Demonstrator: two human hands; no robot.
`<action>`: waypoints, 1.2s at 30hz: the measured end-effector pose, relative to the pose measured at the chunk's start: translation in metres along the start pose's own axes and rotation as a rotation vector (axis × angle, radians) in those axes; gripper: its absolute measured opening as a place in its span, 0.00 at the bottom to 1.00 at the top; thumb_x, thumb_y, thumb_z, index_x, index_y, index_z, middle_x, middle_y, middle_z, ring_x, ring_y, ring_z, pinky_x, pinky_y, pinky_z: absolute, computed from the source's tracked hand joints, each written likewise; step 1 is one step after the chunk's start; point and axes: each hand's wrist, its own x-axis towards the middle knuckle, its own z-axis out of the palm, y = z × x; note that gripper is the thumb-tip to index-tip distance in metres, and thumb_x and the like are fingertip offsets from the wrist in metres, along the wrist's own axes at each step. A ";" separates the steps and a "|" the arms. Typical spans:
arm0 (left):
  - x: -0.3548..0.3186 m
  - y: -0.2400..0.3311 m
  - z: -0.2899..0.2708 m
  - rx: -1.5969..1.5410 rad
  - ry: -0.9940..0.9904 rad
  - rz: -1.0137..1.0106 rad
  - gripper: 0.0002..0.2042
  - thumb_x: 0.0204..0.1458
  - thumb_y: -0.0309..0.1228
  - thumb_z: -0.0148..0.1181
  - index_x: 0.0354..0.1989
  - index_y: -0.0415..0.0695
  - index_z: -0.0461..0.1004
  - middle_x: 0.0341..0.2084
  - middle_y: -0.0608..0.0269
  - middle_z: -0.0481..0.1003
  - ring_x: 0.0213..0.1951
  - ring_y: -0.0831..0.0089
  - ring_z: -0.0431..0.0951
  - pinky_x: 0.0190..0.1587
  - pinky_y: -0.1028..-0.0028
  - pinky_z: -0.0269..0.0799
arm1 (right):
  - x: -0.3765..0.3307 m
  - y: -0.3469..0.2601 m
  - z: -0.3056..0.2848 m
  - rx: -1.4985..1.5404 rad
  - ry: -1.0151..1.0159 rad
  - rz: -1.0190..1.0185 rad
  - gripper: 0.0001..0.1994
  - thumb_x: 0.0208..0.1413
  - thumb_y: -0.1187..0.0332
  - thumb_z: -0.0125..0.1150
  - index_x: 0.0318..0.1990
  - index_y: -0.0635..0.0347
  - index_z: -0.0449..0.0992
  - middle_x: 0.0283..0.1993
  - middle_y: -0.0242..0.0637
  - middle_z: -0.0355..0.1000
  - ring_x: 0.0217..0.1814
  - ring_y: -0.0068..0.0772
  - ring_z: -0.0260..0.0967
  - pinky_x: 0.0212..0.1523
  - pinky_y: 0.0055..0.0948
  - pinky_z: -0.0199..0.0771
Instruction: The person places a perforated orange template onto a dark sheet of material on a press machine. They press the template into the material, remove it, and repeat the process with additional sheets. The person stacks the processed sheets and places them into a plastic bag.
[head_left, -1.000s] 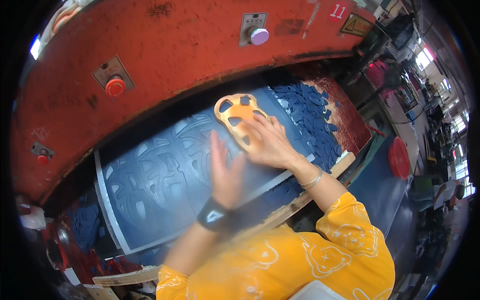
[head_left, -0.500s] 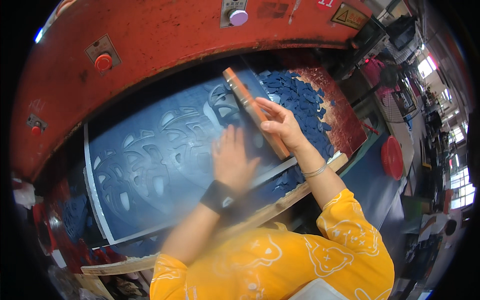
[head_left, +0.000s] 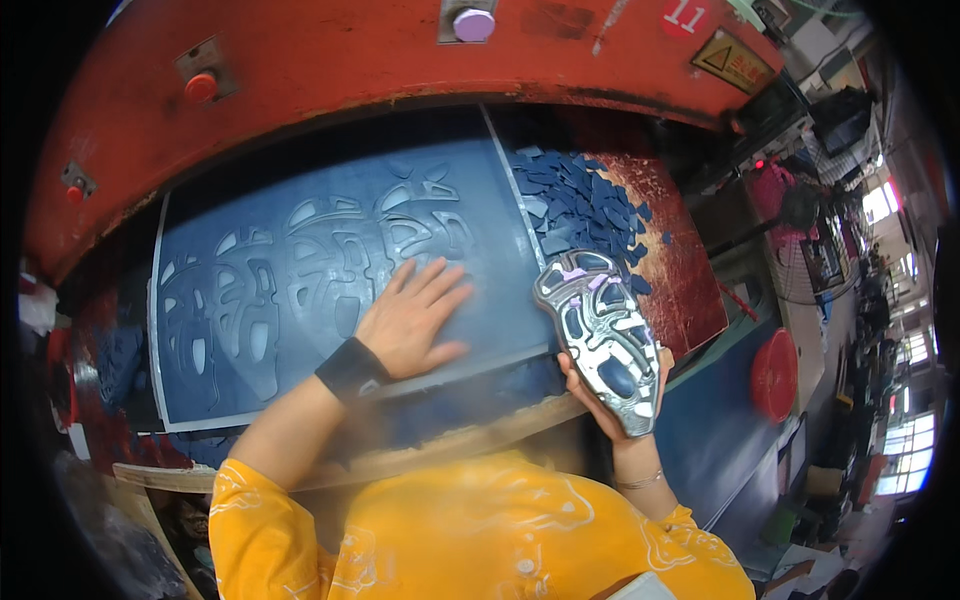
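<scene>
Right hand [head_left: 597,408] has the metal cutter [head_left: 605,340]: grasped round its near end, digits on both long edges, palm mostly hidden underneath. Cutter is at the scene's right, by the near right corner of the blue sheet [head_left: 490,290], patterned face up and tilted toward the viewer. Long axis runs near-far, far end leaning left, so most of its length points away from the grip. Key relation: the sheet's unmarked right strip lies left and far of the cutter, between the rows of cut outlines [head_left: 330,255] and the sheet's right edge. Left hand [head_left: 410,325] is empty, fingers spread, over the sheet's near middle by the outlines; looks flat on it, can't confirm contact. It's well apart from the cutter, so right is the nearer hand. Blue scraps [head_left: 580,205] sit just beyond the cutter's far end. Clearance under the cutter: can't tell.
</scene>
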 end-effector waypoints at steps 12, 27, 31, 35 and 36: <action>0.039 0.095 0.037 0.043 0.058 -0.184 0.29 0.43 0.45 0.69 0.49 0.41 0.69 0.60 0.51 0.63 0.64 0.52 0.59 0.65 0.48 0.50 | 0.067 -0.107 0.035 -2.255 0.126 -0.485 0.33 0.41 0.64 0.65 0.60 0.60 0.70 0.62 0.48 0.65 0.65 0.47 0.60 0.66 0.38 0.55; 0.069 0.007 -0.043 -1.523 0.492 -0.574 0.15 0.64 0.40 0.50 0.41 0.39 0.75 0.38 0.60 0.76 0.41 0.69 0.77 0.47 0.69 0.74 | 0.097 0.025 0.075 -1.953 -0.218 -0.559 0.24 0.47 0.57 0.69 0.47 0.59 0.68 0.36 0.41 0.72 0.37 0.44 0.73 0.39 0.35 0.73; 0.077 0.017 -0.017 -1.603 0.459 -0.470 0.11 0.61 0.31 0.54 0.44 0.37 0.76 0.40 0.61 0.77 0.40 0.73 0.77 0.46 0.73 0.72 | 0.111 0.042 0.086 -1.932 -0.201 -0.677 0.20 0.51 0.56 0.65 0.44 0.56 0.64 0.37 0.47 0.74 0.39 0.51 0.75 0.38 0.42 0.74; 0.076 0.008 -0.018 -1.629 0.377 -0.412 0.11 0.61 0.31 0.54 0.45 0.36 0.76 0.42 0.60 0.76 0.43 0.73 0.76 0.48 0.73 0.71 | 0.116 0.046 0.070 -1.908 -0.092 -0.605 0.17 0.51 0.67 0.60 0.46 0.56 0.63 0.34 0.42 0.74 0.37 0.49 0.74 0.37 0.42 0.73; 0.076 0.007 -0.019 -1.609 0.372 -0.414 0.11 0.61 0.30 0.54 0.45 0.36 0.76 0.42 0.60 0.76 0.44 0.73 0.76 0.48 0.73 0.71 | 0.116 0.047 0.065 -1.885 -0.171 -0.672 0.17 0.51 0.68 0.61 0.46 0.56 0.64 0.34 0.41 0.73 0.37 0.49 0.74 0.37 0.41 0.73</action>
